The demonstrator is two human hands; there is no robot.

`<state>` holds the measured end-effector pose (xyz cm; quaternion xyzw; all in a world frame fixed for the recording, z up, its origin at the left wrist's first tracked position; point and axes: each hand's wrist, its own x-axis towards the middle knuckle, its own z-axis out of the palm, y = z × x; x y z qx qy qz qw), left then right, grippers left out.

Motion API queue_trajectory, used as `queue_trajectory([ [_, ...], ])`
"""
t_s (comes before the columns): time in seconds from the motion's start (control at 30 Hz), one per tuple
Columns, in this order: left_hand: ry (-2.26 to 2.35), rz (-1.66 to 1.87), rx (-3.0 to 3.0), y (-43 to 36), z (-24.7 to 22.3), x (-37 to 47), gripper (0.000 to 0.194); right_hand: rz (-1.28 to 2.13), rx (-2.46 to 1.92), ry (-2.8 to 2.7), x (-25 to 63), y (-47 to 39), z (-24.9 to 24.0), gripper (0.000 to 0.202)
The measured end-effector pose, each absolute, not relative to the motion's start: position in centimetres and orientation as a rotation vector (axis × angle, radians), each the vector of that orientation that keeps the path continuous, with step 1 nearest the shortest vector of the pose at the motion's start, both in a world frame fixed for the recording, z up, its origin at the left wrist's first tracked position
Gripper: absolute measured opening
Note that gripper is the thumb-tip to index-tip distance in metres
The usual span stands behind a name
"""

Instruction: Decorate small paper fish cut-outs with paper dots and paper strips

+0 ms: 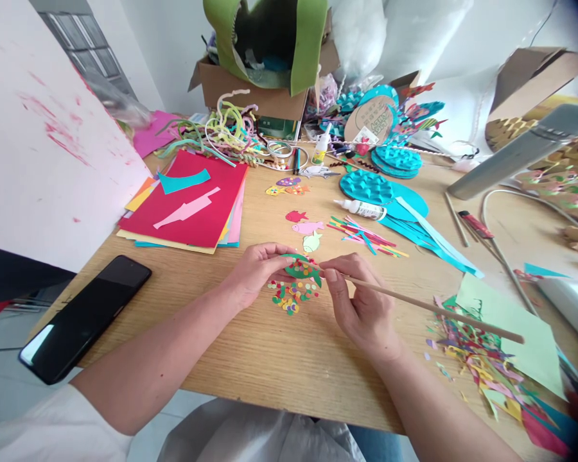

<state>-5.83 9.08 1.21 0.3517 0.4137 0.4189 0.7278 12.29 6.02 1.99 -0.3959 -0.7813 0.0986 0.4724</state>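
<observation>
Taking the green fish as the middle of the clock, I see a heap of paper scraps [484, 366] at four o'clock on the bench [250, 375], and a phone [85, 319] between eight and nine. At six, just on the near side of the fish, lie loose paper dots [295, 298] in red, green, yellow and white.

The left hand [262, 269] pinches the green fish [301, 269] by one end, thumb on top, at the centre of the work. The right hand [363, 305] is closed on a thin wooden stick [428, 307], thumb and finger near the working end, the long tail running out toward four. Red and yellow dots already show on the fish, so I'd judge the step in hand to be dotting its side with the stick tip. Whether the tip touches, I can't tell from here. The next move seems to call for a steady left pinch and a light, exact touch that leaves neighbouring dots alone.

Beyond, at twelve, three plain paper fish [308, 228] lie undotted; paper strips [366, 237] sit at two, a white glue bottle [363, 209] just past them. Farther, at twelve, are decorated fish [289, 186].
</observation>
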Motion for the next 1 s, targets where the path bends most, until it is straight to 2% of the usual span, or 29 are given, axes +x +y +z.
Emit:
queue_trajectory([
  [0.43,1.071,0.958,0.863,9.11,1.38,-5.65,0.014,0.274,-0.903,-1.962,12.12,5.62,2.02,0.017],
  [0.7,1.137,0.982,0.908,9.09,1.19,-5.51,0.016,0.338,-0.902,-1.955,12.1,5.56,2.04,0.018],
  [0.83,1.168,1.001,0.87,9.18,1.45,-5.52,0.015,0.527,-0.922,-1.795,12.08,5.2,2.08,0.021],
  [1.0,1.159,1.037,0.785,9.23,1.61,-5.63,0.016,0.508,-1.133,-1.573,12.03,5.36,2.17,0.022],
])
